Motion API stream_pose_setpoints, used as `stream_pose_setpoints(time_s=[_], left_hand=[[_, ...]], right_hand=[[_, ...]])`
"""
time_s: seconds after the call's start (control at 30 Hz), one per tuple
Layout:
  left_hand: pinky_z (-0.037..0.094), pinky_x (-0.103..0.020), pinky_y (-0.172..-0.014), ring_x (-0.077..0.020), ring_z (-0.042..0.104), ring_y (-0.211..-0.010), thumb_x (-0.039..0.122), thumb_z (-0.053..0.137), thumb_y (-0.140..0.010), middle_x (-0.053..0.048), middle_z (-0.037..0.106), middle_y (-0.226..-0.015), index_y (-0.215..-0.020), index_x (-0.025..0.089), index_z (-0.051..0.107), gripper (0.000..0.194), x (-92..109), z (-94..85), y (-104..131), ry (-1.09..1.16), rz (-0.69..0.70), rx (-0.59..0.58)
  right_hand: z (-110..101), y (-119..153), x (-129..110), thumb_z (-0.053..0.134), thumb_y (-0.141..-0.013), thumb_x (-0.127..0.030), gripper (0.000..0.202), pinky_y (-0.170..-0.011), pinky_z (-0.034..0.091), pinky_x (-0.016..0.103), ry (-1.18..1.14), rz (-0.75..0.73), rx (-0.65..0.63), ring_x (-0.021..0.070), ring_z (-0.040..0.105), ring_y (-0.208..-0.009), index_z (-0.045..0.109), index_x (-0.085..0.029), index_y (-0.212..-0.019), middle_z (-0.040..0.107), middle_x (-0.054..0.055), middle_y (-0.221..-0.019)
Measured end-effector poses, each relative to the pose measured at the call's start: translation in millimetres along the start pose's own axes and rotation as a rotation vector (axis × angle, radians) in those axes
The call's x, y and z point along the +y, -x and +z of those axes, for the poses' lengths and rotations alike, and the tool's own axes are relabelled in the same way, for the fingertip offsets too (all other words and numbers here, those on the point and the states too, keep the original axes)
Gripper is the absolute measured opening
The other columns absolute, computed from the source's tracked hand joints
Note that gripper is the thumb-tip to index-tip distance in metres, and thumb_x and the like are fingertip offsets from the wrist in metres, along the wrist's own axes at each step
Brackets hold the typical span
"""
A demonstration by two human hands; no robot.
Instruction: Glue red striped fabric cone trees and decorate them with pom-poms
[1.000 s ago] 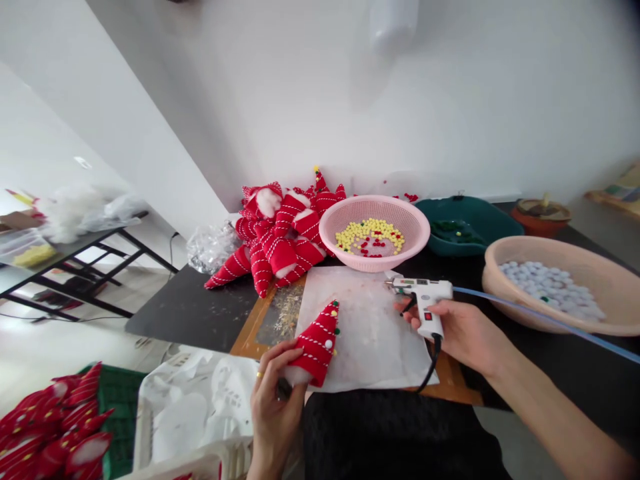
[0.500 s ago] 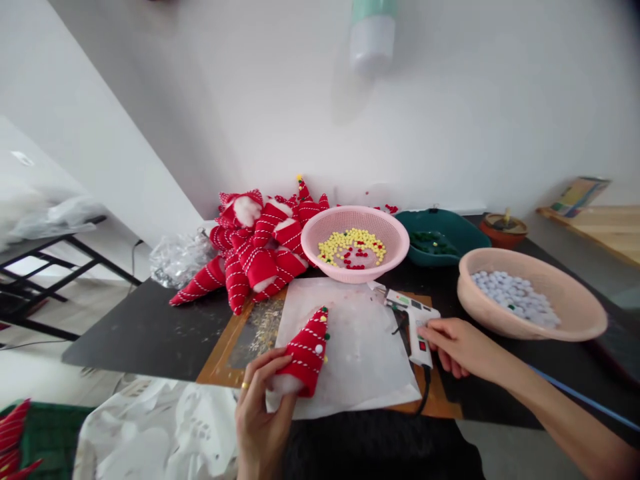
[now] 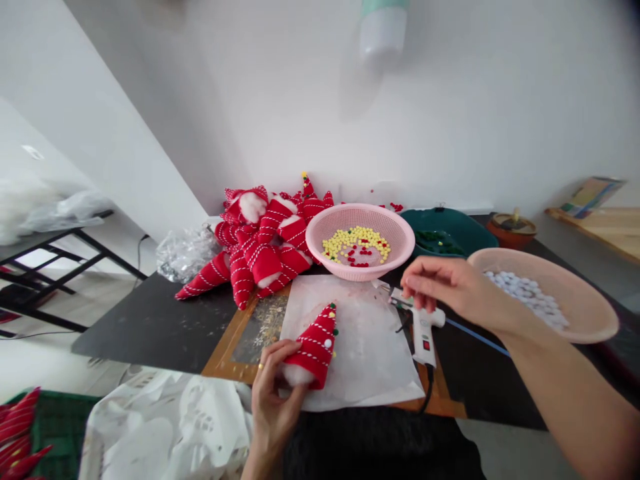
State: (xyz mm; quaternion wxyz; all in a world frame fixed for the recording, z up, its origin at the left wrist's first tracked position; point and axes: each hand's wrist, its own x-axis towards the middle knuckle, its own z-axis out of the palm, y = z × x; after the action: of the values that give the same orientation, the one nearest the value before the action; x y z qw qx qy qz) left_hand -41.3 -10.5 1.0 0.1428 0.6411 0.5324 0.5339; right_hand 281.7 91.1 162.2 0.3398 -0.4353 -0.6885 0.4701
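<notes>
My left hand (image 3: 277, 383) is closed around the wide end of a stuffed red cone hat (image 3: 314, 353) with white twisted stripes. White stuffing shows at the base, and small green, white and yellow pompoms sit along the right side and tip. The cone lies tilted above a white sheet (image 3: 370, 360). My right hand (image 3: 445, 290) hovers over a white glue gun (image 3: 424, 337), its fingers loosely curled and nothing visible in them. The gun lies on the sheet's right edge, nozzle pointing away to the left.
Behind the sheet stands a pink basket (image 3: 360, 273) of yellow and red pompoms. To its right are a teal bowl (image 3: 465, 230) with green pompoms and a peach bowl (image 3: 595, 313) of white ones. Several striped red cones (image 3: 265, 263) are heaped at the back left, near crinkled clear plastic (image 3: 185, 257).
My right hand has let go of the glue gun and risen up and away, toward the teal bowl. My left hand still holds the cone hat; the view has shifted slightly.
</notes>
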Motion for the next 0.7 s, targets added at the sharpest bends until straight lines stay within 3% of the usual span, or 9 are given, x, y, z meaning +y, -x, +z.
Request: stream_pose_setpoints(time_s=[0.13, 0.23, 0.37, 0.47, 0.53, 0.7], left_hand=[[0.055, -0.032, -0.086, -0.0242, 0.061, -0.114, 0.015, 0.062, -0.081, -0.005, 0.060, -0.121, -0.119, 0.026, 0.063, 0.040, -1, -0.8, 0, -0.040, 0.019, -0.002], [0.055, -0.030, -0.084, -0.0237, 0.063, -0.112, 0.016, 0.063, -0.082, -0.005, 0.061, -0.119, -0.118, 0.026, 0.063, 0.038, -3, -2.3, -1, -0.050, 0.034, -0.010], [0.055, -0.030, -0.085, -0.0234, 0.065, -0.110, 0.021, 0.065, -0.083, -0.005, 0.063, -0.118, -0.118, 0.027, 0.064, 0.035, -7, -4.7, -3, -0.061, 0.079, -0.020], [0.055, -0.030, -0.084, -0.0235, 0.065, -0.110, 0.023, 0.065, -0.084, -0.005, 0.064, -0.118, -0.117, 0.027, 0.064, 0.033, -8, -5.2, -4, -0.089, 0.087, -0.012], [0.056, -0.030, -0.084, -0.0240, 0.065, -0.110, 0.023, 0.064, -0.084, -0.005, 0.064, -0.120, -0.117, 0.027, 0.064, 0.033, -10, -5.5, -4, -0.110, 0.088, -0.015], [0.057, -0.033, -0.086, -0.0254, 0.066, -0.112, 0.022, 0.064, -0.082, -0.006, 0.064, -0.122, -0.118, 0.027, 0.064, 0.036, -14, -7.8, -3, -0.114, 0.064, -0.016]], right_hand=[[-25, -33, -22, 0.072, -0.090, -0.045, 0.028, -0.053, 0.050, 0.020, -0.096, -0.134, 0.173, 0.0112, 0.062, -0.060, 0.070, -0.018, -0.082, 0.069, 0.003, -0.073], [-37, -67, -27, 0.070, -0.091, -0.039, 0.024, -0.054, 0.050, 0.019, -0.080, -0.138, 0.233, 0.0101, 0.062, -0.059, 0.069, -0.017, -0.083, 0.069, 0.003, -0.073], [-38, -120, -14, 0.055, -0.100, -0.028, 0.019, -0.063, 0.056, 0.021, 0.383, 0.016, 0.027, 0.0118, 0.069, -0.071, 0.069, -0.015, -0.098, 0.075, 0.008, -0.094], [-31, -153, 6, 0.061, -0.098, -0.022, 0.015, -0.068, 0.057, 0.024, 0.616, 0.122, -0.105, 0.0154, 0.071, -0.076, 0.072, -0.012, -0.095, 0.076, 0.008, -0.090], [-26, -170, 21, 0.067, -0.095, -0.024, 0.014, -0.072, 0.058, 0.028, 0.737, 0.183, -0.154, 0.0186, 0.071, -0.083, 0.073, -0.012, -0.096, 0.075, 0.007, -0.094], [-11, -190, 46, 0.066, -0.099, -0.034, 0.032, -0.088, 0.059, 0.044, 1.000, 0.313, -0.181, 0.0243, 0.068, -0.105, 0.063, -0.017, -0.125, 0.066, 0.009, -0.125]])
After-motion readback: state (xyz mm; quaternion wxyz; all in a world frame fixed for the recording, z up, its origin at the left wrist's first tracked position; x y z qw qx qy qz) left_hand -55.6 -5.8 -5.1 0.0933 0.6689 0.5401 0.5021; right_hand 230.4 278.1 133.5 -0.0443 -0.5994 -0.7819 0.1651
